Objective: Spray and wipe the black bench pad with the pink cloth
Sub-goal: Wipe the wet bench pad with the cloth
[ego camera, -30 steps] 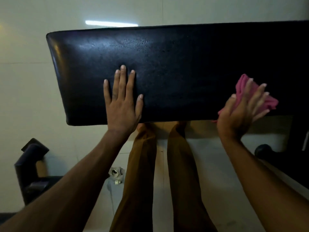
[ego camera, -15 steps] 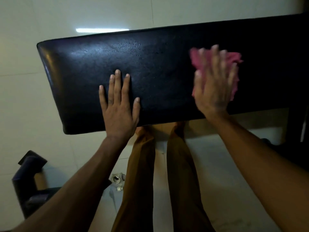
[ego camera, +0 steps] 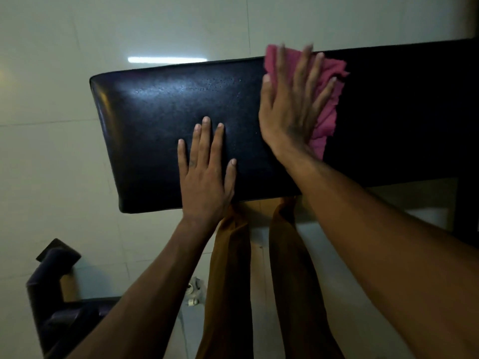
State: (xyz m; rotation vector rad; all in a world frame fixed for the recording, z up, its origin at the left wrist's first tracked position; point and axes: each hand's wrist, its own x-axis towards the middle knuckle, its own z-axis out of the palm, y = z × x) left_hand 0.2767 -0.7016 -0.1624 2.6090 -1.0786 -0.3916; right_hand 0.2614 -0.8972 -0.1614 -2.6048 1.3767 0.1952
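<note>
In the head view the right hand [ego camera: 293, 104] lies open and flat on the cloth [ego camera: 328, 99], pressing it on the far edge of the pad [ego camera: 155, 125]; the left hand [ego camera: 206, 174] rests open on the pad near its front edge. To wipe well, keep even pressure and sweep toward the droplets [ego camera: 207, 85] on the left, where the left hand could be in the way. A dark frame [ego camera: 51, 283] stands on the floor [ego camera: 51, 177], well apart.
</note>
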